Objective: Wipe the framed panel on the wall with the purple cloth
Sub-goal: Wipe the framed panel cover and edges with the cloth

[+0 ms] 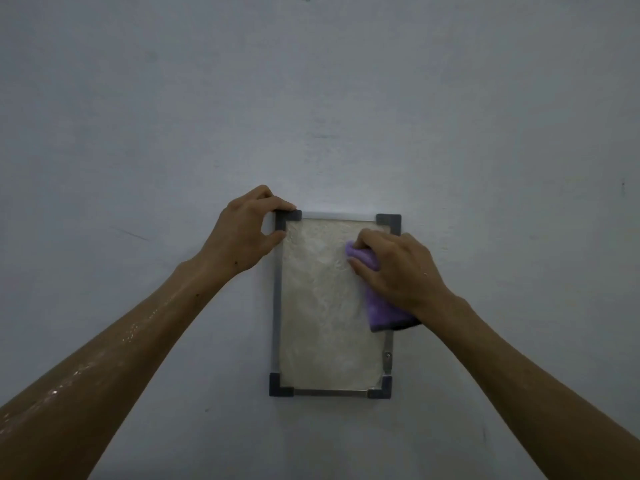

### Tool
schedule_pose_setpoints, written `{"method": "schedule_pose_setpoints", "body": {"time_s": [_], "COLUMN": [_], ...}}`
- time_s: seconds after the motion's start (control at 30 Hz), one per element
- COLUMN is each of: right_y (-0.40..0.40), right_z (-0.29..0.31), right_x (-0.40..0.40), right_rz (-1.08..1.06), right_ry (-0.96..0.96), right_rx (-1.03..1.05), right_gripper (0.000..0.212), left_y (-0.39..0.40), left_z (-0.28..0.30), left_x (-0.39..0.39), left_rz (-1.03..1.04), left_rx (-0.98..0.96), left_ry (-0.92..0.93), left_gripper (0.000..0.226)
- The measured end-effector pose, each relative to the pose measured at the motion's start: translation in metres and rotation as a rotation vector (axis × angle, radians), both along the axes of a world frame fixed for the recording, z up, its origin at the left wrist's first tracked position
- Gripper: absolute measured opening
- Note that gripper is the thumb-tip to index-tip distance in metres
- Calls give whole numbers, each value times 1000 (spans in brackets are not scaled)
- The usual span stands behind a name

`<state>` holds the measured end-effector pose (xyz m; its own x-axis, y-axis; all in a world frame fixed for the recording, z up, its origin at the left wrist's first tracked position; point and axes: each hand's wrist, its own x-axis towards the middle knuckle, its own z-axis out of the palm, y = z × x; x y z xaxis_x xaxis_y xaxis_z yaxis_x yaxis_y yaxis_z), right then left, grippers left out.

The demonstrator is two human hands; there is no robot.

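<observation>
panel, rectangular, pale and mottled in a grey metal frame with dark corner caps (322,306), hangs on the grey-blue wall (346,98). left hand (242,233) pinches its 10 o'clock corner; right hand (398,271) grips the bunched purple cloth (375,310), pressing it on the panel near 2 o'clock.

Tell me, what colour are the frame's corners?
Dark grey corner pieces on the silvery frame, seen in the head view.
</observation>
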<state>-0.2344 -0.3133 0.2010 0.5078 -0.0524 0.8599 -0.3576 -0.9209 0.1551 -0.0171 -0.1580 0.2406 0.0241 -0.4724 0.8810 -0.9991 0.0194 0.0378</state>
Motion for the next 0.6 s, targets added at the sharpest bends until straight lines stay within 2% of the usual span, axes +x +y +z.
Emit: {"method": "schedule_pose_setpoints", "body": {"time_s": [0.07, 0.17, 0.2, 0.33, 0.37, 0.47, 0.5, 0.6], "right_y": [-2, 2, 4, 11, 9, 7, 7, 8], "right_z": [5, 9, 5, -7, -3, 8, 8, 3], "right_x": [2, 8, 11, 19, 21, 21, 21, 22], "right_rz": [-22, -39, -34, 48, 47, 29, 27, 59], "right_ry": [-52, -321, -302, 96, 80, -201, -194, 103], "right_rx": [2, 105, 91, -4, -10, 18, 4, -105], "right_gripper": [18, 19, 18, 20, 20, 19, 18, 19], "left_y": [0, 1, 1, 0, 1, 1, 1, 1], "left_z": [-1, -1, -1, -1, -1, 0, 0, 1], "left_x": [0, -1, -2, -2, -2, -3, -3, -2], "left_rz": [0, -5, -7, 4, 7, 3, 3, 11], "left_rx": [-6, -10, -11, -2, -2, -2, 1, 13], "left_ry": [1, 8, 10, 10, 12, 18, 18, 22], "left_gripper": [42, 42, 42, 43, 43, 43, 43, 43]}}
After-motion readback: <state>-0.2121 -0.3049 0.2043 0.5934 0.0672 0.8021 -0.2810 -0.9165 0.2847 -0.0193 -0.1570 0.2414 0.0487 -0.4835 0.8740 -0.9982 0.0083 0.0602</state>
